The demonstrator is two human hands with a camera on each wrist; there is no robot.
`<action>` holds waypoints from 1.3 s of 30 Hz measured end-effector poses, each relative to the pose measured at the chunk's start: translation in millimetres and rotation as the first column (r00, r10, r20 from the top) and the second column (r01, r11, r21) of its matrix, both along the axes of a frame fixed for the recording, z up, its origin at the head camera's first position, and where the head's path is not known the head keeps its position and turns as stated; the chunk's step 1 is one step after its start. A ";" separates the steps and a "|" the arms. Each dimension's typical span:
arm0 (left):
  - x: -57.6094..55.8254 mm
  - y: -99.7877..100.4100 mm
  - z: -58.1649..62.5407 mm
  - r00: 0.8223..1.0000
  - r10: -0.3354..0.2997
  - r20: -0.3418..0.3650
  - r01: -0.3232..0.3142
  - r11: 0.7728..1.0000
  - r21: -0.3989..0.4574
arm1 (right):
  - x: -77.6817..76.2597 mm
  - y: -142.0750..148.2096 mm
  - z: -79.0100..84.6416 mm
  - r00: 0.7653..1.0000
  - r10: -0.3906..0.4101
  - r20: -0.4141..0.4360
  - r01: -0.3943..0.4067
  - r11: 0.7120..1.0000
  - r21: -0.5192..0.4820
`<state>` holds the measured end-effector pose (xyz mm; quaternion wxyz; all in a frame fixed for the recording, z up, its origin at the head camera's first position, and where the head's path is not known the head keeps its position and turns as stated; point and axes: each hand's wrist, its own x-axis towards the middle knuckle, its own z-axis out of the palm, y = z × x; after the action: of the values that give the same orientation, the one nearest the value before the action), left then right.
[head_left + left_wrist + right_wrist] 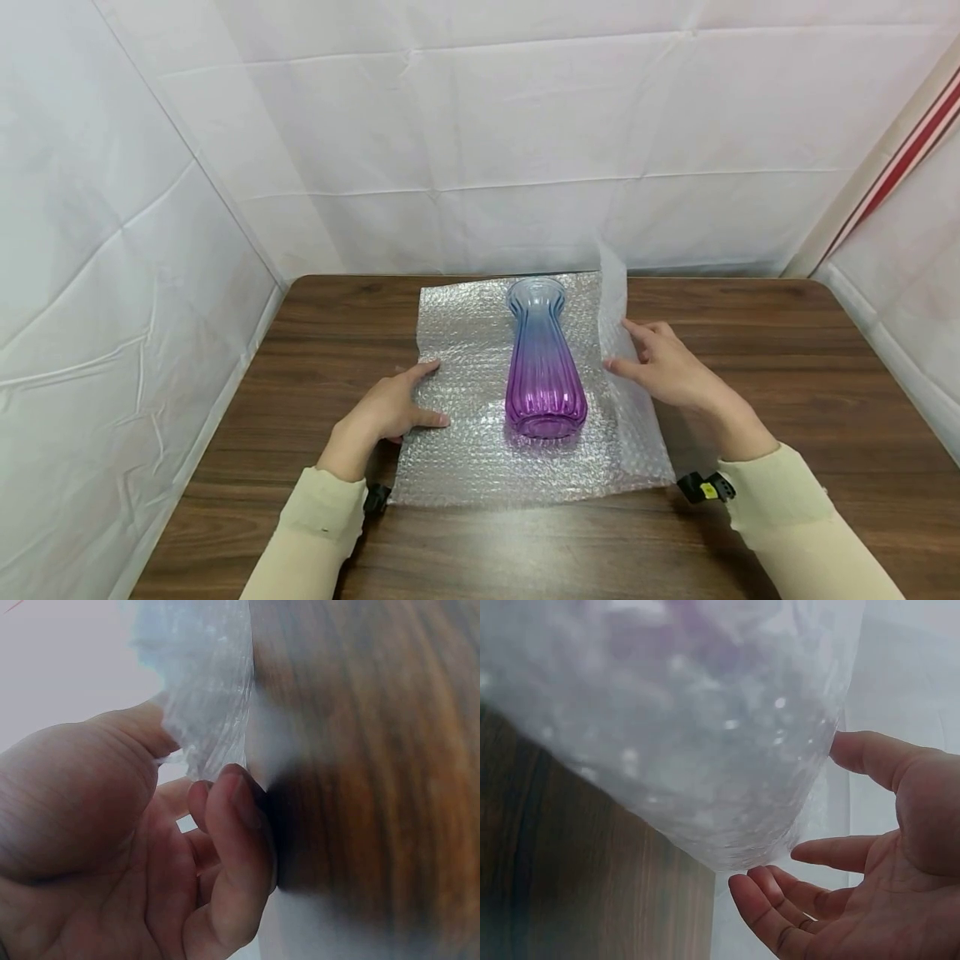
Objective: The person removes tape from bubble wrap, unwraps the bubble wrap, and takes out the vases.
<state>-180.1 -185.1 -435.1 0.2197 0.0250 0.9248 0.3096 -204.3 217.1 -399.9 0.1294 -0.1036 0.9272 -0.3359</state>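
Note:
A ribbed glass vase [546,367], blue at the neck and purple at the base, lies on a sheet of bubble wrap [472,458], its mouth towards the back. My left hand [382,408] rests at the sheet's left edge, thumb and index finger straight and spread over it. The left wrist view shows the other fingers bent beside the wrap's edge [214,690]. On the right, the sheet stands up as a flap [617,333]. My right hand [671,367] touches that flap with thumb and index finger spread apart; the right wrist view shows their tips against the wrap [727,772].
The sheet lies on a dark wooden table [525,550]. White cloth [480,125] hangs behind and at both sides, with a red stripe [911,154] at the right. Black straps with small devices [705,487] sit at the wrists.

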 end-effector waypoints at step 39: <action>-0.3 0.5 0.6 1.000 0.000 -0.003 0.000 1.000 -0.010 | 4.0 26.8 -16.4 1.000 -0.008 -0.016 0.008 1.000 0.009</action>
<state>-180.5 -184.6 -434.5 0.2184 0.0244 0.9267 0.3047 -200.3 243.9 -416.4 0.1210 -0.1019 0.9302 -0.3312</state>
